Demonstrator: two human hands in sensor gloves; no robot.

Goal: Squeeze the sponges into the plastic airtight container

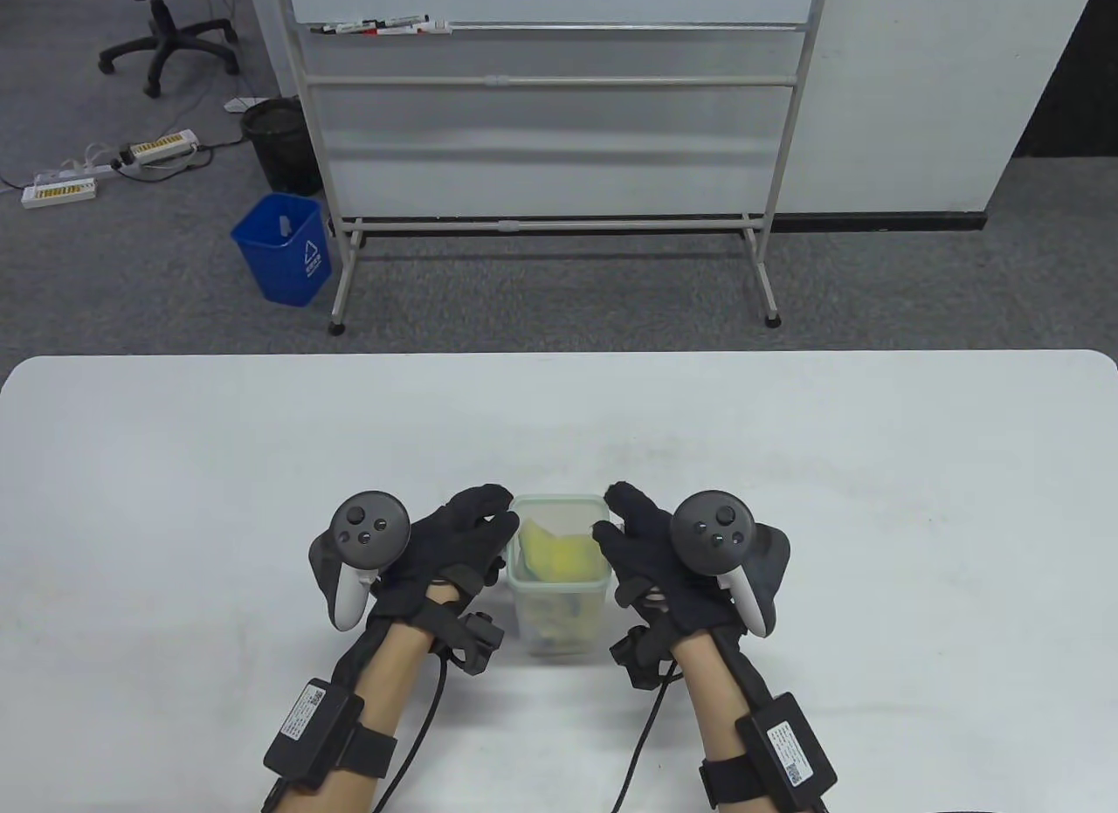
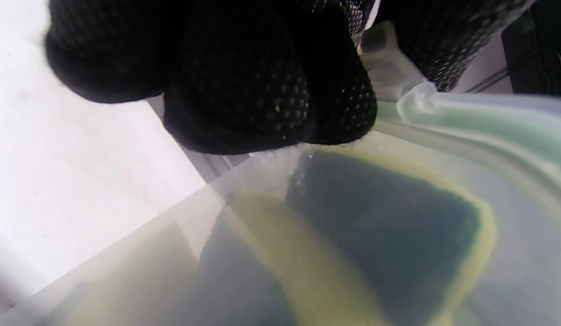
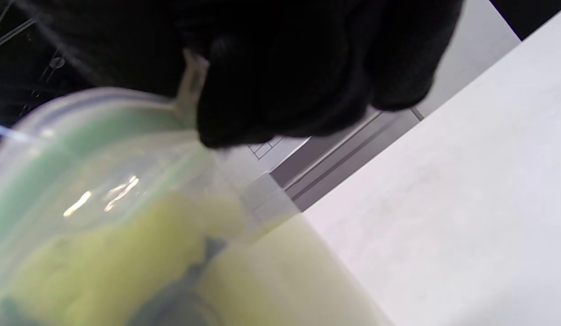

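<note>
A clear plastic container (image 1: 559, 625) stands on the white table (image 1: 175, 464), packed with yellow-and-green sponges (image 1: 559, 555). Its translucent lid with a green seal (image 3: 81, 122) sits on top. My left hand (image 1: 489, 516) curls over the lid's left edge, and its fingers (image 2: 262, 90) press by a lid latch (image 2: 384, 59). My right hand (image 1: 616, 516) curls over the lid's right edge, and its fingers (image 3: 298, 68) cover the other latch (image 3: 189, 77). The sponges show through the wall in the left wrist view (image 2: 384, 226) and the right wrist view (image 3: 126, 253).
A whiteboard stand (image 1: 550, 228) stands on the floor beyond the table's far edge. A blue bin (image 1: 284, 250) and a black bin (image 1: 279, 145) are at the far left.
</note>
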